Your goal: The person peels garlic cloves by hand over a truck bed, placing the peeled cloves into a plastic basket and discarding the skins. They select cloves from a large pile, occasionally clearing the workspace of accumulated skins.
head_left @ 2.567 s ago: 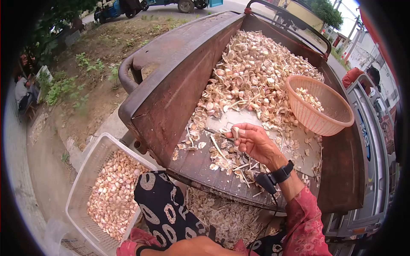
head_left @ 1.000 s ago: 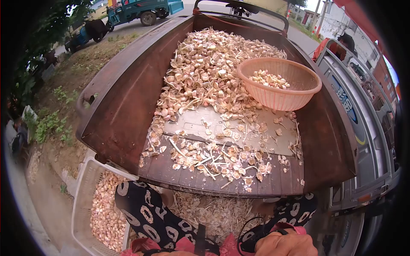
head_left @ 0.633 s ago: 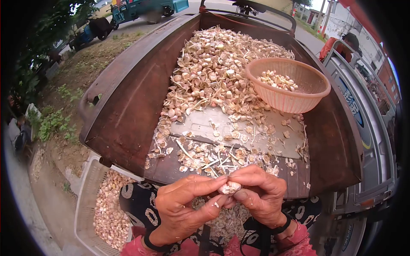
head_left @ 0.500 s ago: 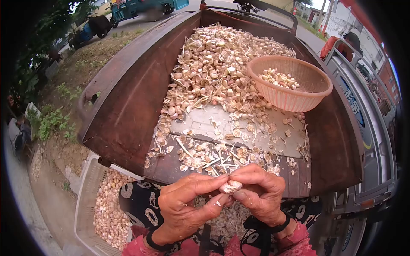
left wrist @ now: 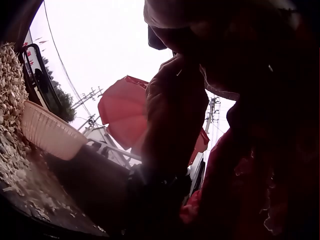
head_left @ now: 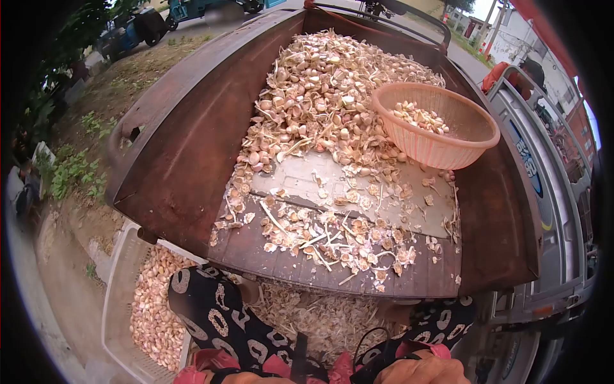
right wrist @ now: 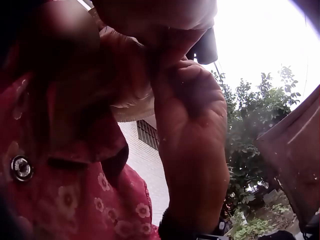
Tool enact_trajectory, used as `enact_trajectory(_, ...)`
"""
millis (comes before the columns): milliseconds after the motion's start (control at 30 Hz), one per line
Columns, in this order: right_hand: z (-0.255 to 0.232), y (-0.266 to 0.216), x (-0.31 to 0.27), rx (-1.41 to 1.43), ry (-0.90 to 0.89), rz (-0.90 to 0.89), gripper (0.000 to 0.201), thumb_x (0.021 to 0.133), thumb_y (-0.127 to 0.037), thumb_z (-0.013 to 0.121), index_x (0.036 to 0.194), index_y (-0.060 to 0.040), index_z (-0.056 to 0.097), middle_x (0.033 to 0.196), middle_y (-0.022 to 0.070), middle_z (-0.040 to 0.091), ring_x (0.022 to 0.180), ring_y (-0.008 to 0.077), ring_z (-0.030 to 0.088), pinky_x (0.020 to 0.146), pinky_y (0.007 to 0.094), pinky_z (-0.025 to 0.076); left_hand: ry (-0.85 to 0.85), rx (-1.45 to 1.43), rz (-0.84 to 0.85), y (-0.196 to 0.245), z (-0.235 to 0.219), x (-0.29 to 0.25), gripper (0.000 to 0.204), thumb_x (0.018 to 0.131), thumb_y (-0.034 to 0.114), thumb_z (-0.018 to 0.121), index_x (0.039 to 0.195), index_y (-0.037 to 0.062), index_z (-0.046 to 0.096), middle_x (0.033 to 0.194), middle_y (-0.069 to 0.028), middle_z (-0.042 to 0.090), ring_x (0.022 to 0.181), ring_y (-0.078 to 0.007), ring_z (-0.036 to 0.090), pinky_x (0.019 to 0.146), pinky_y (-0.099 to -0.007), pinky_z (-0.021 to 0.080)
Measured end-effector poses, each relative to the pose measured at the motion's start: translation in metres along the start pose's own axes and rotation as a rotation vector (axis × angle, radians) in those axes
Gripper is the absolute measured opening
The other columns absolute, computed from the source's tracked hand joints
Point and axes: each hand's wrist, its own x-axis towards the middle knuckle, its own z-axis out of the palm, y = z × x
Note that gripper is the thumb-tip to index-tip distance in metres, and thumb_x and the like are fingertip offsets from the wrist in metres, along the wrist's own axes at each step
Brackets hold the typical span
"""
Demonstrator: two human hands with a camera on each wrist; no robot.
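Head view: basket (head_left: 435, 146) against garlic heap (head_left: 326, 89); left hand (head_left: 252, 379) and right hand (head_left: 423, 370) cut off, fingers impossible to tell.

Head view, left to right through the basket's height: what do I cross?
Leafy weeds → rusty left sidewall → garlic heap → orange plastic basket → gray vehicle.

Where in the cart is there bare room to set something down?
The left part of the grey board, between garlic pile and scattered skins; left corner of the front planks; right side of the orange basket, beside its cloves. Crowded: the pile and mid-planks.
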Motion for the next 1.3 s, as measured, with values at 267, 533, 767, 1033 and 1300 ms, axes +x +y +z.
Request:
enact_trajectory(267, -0.002, -0.006, -0.006, -0.029, 0.038, 0.063, 0.017, 0.080, 0.002, 0.073, 0.096, 0.0055, 0.071, 0.100, 0.0273, 0.069, 0.076, 0.0330, 0.071, 0.064, 0.0383, 0.060, 0.016, 0.015, -0.115, 0.005, 0.000, -0.004, 0.012, 0.084, 0.003, 0.070, 0.094, -0.0030, 0.069, 0.091, -0.0156, 0.070, 0.076, -0.0242, 0.069, 0.068, -0.0304, 0.057)
enact_trajectory(533, -0.007, 0.033, -0.024, -0.165, 0.535, 0.301, 0.022, 0.090, 0.005, 0.063, 0.111, 0.0114, 0.063, 0.107, 0.0238, 0.065, 0.085, 0.0268, 0.071, 0.074, 0.0306, 0.060, 0.251, -0.099, -0.250, -0.037, 0.018, 0.006, 0.018, 0.077, 0.000, 0.074, 0.094, -0.0027, 0.070, 0.080, -0.0131, 0.069, 0.067, -0.0191, 0.067, 0.059, -0.0266, 0.052)
enact_trajectory(767, -0.038, 0.057, -0.041, 0.186, 0.795, 0.630, 0.029, 0.092, -0.001, 0.063, 0.119, 0.0085, 0.057, 0.111, 0.0231, 0.065, 0.085, 0.0230, 0.070, 0.073, 0.0321, 0.062, 0.420, -0.506, -0.669, -0.072, 0.027, -0.019, 0.022, 0.083, -0.002, 0.070, 0.104, -0.0051, 0.067, 0.096, -0.0120, 0.065, 0.084, -0.0172, 0.066, 0.073, -0.0272, 0.055)
enact_trajectory(1033, -0.044, 0.066, -0.037, 0.111, 0.813, 0.746, 0.031, 0.093, -0.003, 0.063, 0.121, 0.0081, 0.056, 0.113, 0.0232, 0.065, 0.085, 0.0214, 0.069, 0.071, 0.0322, 0.062, 0.170, -0.397, -0.092, -0.010, -0.004, 0.004, 0.015, 0.081, 0.003, 0.073, 0.092, -0.0063, 0.068, 0.091, -0.0200, 0.068, 0.073, -0.0255, 0.066, 0.063, -0.0338, 0.055)
enact_trajectory(1300, -0.042, 0.069, -0.034, 0.051, 0.779, 0.778, 0.031, 0.091, -0.002, 0.065, 0.119, 0.0081, 0.057, 0.110, 0.0216, 0.066, 0.083, 0.0216, 0.070, 0.069, 0.0315, 0.062, 0.344, -0.343, 0.021, 0.009, 0.004, 0.006, 0.012, 0.075, -0.003, 0.074, 0.087, -0.0027, 0.072, 0.086, -0.0184, 0.069, 0.058, -0.0203, 0.060, 0.048, -0.0264, 0.046)
